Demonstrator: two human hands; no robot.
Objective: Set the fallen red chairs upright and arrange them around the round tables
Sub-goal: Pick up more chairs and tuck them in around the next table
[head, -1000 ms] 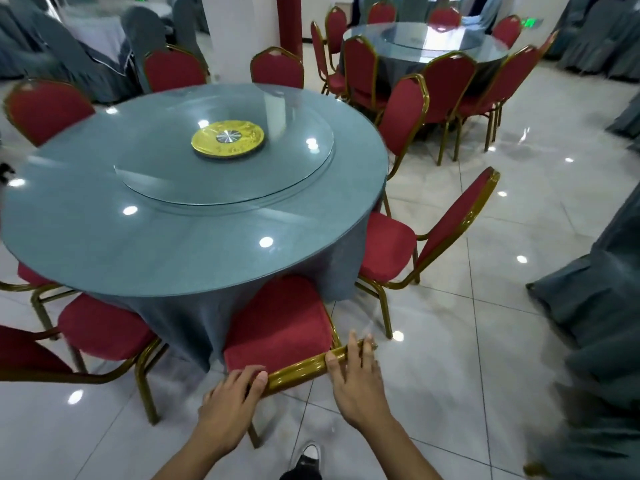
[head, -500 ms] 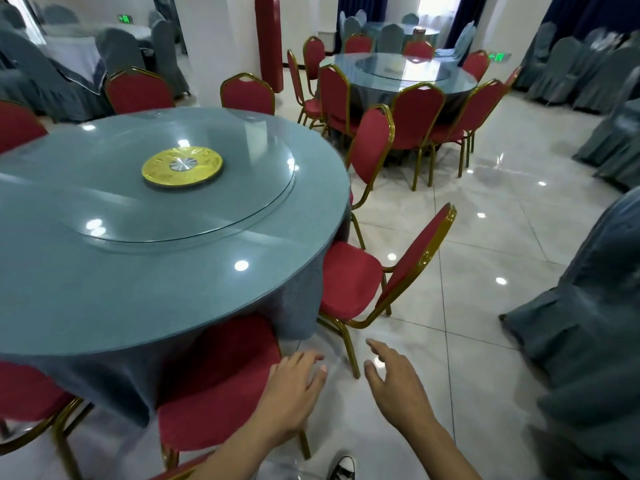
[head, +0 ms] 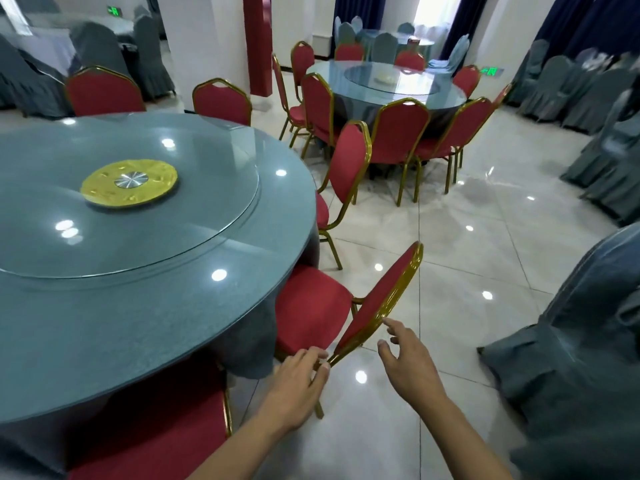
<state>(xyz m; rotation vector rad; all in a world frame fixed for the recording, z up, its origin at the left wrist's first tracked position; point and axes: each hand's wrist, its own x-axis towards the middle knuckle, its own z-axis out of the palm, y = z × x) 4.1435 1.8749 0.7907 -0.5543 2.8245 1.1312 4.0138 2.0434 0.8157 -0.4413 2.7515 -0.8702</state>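
Both hands, off the near chair's back a second ago, now at the next red chair (head: 349, 306): left hand (head: 298, 386) on its gold frame.

From where I stand I can read no words, brands or numbers at all. The only signs I see are 2 lit green ones. The first green sign (head: 112, 10) hangs high on the far wall toward the top left corner of my view, above the grey covered chairs; its marks are too small and blurred for me to make out. The second green sign (head: 490, 70) glows low on the wall at the right, just past the far edge of the far round table (head: 446, 98); I see bright green shapes on it but cannot tell letters from arrows.
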